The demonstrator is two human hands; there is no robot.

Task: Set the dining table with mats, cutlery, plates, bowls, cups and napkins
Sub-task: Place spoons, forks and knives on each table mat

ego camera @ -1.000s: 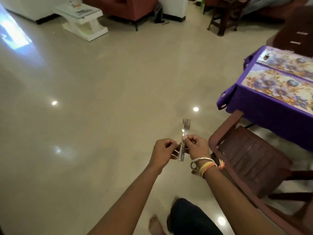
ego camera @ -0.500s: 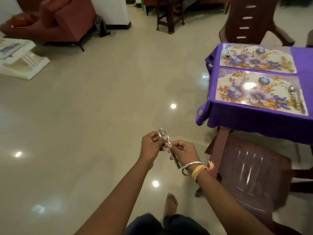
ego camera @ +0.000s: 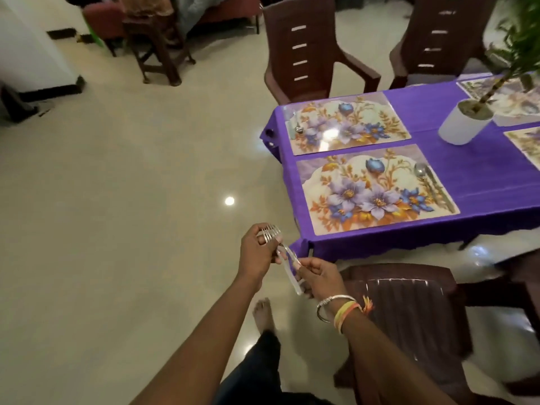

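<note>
Forks (ego camera: 286, 254), just off the near corner of the table (ego camera: 482, 176): my left hand (ego camera: 257, 252) gripped the bundle below the tines while my right hand (ego camera: 317, 276) pinched one handle, probably to separate it for a mat (ego camera: 377, 191).

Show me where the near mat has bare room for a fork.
The near mat is bare along its left edge and middle; its right edge is taken by a spoon and knife. The purple cloth between this mat and the white pot is bare.
</note>
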